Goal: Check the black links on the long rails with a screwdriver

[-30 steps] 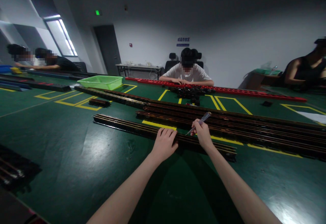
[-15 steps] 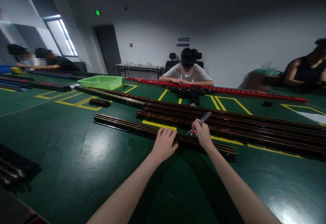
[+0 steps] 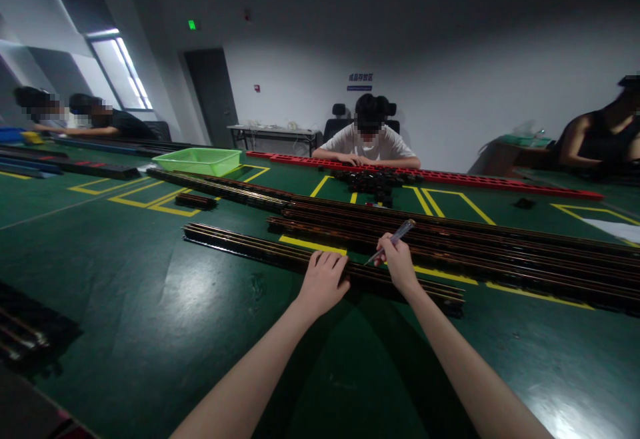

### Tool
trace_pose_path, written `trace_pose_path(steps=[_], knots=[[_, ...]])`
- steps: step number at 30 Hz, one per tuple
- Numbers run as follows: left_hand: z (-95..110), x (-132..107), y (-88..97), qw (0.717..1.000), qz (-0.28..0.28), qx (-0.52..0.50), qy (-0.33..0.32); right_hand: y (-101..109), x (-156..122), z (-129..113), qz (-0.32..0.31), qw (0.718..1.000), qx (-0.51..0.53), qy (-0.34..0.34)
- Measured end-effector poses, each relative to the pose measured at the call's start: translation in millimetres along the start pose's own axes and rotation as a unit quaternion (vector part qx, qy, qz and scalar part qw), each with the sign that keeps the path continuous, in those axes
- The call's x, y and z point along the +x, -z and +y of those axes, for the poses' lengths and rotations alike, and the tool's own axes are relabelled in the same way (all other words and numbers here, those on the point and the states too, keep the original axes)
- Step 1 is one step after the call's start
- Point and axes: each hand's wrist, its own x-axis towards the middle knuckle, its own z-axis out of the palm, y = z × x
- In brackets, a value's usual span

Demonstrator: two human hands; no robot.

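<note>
A long black rail with copper-coloured strips along it lies slanted across the green table before me. My left hand is closed over its middle, fingers across the top and thumb on the near side. Just right of that, my right hand grips a thin screwdriver with a see-through handle. The tool leans, its handle up to the right and its tip down at the rail between my hands. Whether the tip sits in a slot or screw is too small to tell.
Behind the rail lie several more long rails and a short piece. A green basket stands back left. Dark small parts are heaped before a person by a red slotted bar. Another rail end lies front left.
</note>
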Motion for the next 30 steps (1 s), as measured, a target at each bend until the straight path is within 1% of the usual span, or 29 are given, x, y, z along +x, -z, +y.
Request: trace_pose_path(steps=[14,27,30], knots=[[1.3,0.3,0.5,1.0,-0.003,-0.007,0.006,0.1,-0.7,-2.0,0.0,1.0,-0.002,-0.004],[1.8,0.6,-3.1,0.999,0.021,0.033,0.006,-1.7,0.5,-1.9,0.001,1.0,0.004,-0.007],[2.2,-0.1,-2.8,0.999,0.025,0.043,0.016,-3.4,-0.5,-0.8,-0.006,1.0,0.003,-0.007]])
